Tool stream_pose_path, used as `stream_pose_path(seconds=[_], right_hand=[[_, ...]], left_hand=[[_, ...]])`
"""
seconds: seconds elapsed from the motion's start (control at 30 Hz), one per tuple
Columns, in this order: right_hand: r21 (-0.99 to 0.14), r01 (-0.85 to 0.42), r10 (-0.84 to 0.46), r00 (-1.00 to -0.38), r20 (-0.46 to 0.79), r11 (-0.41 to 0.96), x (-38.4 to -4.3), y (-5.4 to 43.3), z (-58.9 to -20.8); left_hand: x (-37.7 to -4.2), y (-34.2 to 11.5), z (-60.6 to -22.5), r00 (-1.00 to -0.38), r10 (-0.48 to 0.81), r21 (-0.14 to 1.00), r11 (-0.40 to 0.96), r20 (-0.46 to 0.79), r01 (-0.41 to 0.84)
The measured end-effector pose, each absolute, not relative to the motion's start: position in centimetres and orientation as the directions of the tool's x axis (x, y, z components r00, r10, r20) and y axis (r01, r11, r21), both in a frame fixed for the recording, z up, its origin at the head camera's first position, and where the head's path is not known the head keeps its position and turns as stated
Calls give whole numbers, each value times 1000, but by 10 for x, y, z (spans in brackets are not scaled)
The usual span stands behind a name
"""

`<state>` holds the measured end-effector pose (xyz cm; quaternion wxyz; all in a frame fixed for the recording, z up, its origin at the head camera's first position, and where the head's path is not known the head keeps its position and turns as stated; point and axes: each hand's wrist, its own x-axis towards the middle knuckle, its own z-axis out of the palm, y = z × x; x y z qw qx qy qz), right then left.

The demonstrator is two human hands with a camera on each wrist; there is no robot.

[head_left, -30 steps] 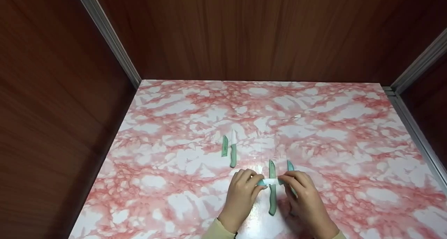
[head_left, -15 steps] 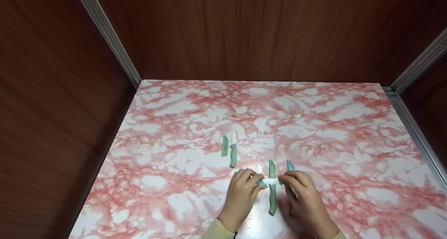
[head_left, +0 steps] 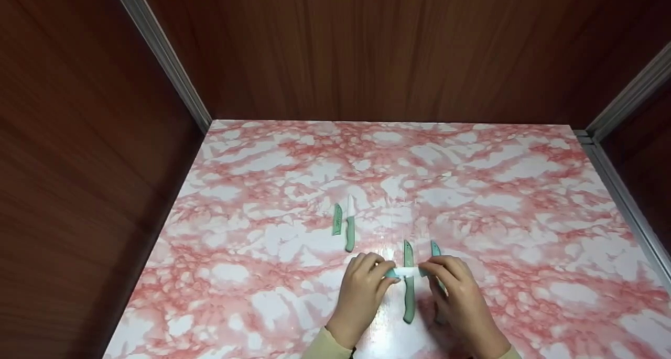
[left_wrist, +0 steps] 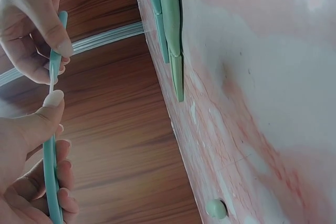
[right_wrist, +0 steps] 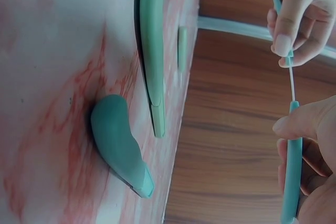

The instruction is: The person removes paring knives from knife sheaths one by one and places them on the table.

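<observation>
Just above the table, my left hand [head_left: 361, 288] pinches a teal piece that looks like a blade sheath [right_wrist: 276, 2]. My right hand [head_left: 457, 292] grips a knife by its teal handle [right_wrist: 292, 184], with the thumb laid along it. Its white blade [head_left: 407, 272] runs sideways between my two hands, its tip end at the sheath. Below the blade lies a green sheathed knife [head_left: 409, 304], its handle toward me. A teal sheathed knife [right_wrist: 119, 135] lies under my right hand, which partly hides it in the head view.
Farther off and to the left lie a green-handled knife [head_left: 350, 234] with its white blade bare and a separate green sheath [head_left: 337, 220] beside it. The red-and-white marbled table [head_left: 251, 191] meets dark wood panels [head_left: 367, 50] at the back and left.
Almost nothing moves. My right hand shifts very slightly to the right, and both hands keep the same hold.
</observation>
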<state>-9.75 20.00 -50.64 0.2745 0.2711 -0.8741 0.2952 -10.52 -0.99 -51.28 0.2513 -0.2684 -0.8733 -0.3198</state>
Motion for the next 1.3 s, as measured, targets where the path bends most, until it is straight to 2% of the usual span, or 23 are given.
stream_pose_path(seconds=[1.0,1.3], right_hand=[[-363,-672,-349,-682,642,645,-99,207,-508],[-359,-632,-331,-712,620,687,-98,206,-507]], left_hand=[[-107,-11,-514,-746,288,461,638,600,617],[-106,-11,-514,-755,287,460,649,589,606]])
